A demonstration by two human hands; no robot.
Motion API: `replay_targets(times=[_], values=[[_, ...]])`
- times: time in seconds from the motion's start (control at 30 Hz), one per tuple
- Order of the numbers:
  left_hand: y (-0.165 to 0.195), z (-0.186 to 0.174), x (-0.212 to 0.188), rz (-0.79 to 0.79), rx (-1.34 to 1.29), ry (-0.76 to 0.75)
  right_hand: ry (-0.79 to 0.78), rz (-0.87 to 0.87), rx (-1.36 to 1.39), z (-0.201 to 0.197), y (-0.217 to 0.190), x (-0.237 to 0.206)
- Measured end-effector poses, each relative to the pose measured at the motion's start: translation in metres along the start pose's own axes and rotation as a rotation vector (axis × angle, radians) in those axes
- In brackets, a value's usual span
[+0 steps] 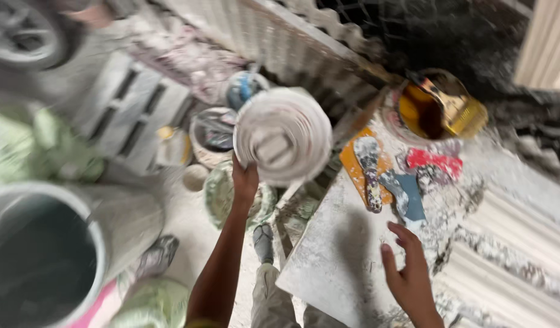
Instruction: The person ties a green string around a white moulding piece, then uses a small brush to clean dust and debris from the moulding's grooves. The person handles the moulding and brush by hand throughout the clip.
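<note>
My left hand (244, 180) grips the rim of a round white paint-crusted bucket lid (283, 135) and holds it up, tilted toward me. My right hand (407, 267) hovers open, fingers spread, over a plaster-smeared white board (341, 243), holding nothing. Just beyond that hand lie putty knives: one with an orange pad (368, 164), one blue (407, 197) and one red (433, 163). The frame is blurred by motion.
A big grey bucket (46, 249) stands at lower left. Several smaller paint tubs (213, 133) sit on the floor below the lid. A can of amber liquid with a brush (435, 109) stands at the back right. My shoe (263, 242) shows below.
</note>
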State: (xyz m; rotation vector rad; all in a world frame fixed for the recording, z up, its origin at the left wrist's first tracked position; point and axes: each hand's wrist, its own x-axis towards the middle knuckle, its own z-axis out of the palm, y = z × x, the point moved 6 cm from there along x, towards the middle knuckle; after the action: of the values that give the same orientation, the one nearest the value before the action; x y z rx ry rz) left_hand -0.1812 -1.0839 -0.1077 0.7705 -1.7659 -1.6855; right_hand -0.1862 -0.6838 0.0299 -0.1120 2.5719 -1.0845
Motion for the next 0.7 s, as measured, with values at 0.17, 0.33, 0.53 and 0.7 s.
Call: replay_targets(times=[0.17,0.33,0.53,0.7], values=[[-0.144,0.116,0.081,-0.660,-0.173,0.013,0.149,0.076,-0.194,0.033,0.079,-0.022],[-0.167,0.148,0.068,-0.803,-0.271,-0.054,0.286,-0.100,-0.331,0.045,0.072,0.009],[-0.044,0.122,0.007,-0.146,0.057,-0.228,0.340,-0.201,-0.496,0.062,0.034,0.096],[0.010,0.106,-0.127,-0.614,0.208,-0.782,0.338,-0.188,-0.161,0.058,0.004,0.059]])
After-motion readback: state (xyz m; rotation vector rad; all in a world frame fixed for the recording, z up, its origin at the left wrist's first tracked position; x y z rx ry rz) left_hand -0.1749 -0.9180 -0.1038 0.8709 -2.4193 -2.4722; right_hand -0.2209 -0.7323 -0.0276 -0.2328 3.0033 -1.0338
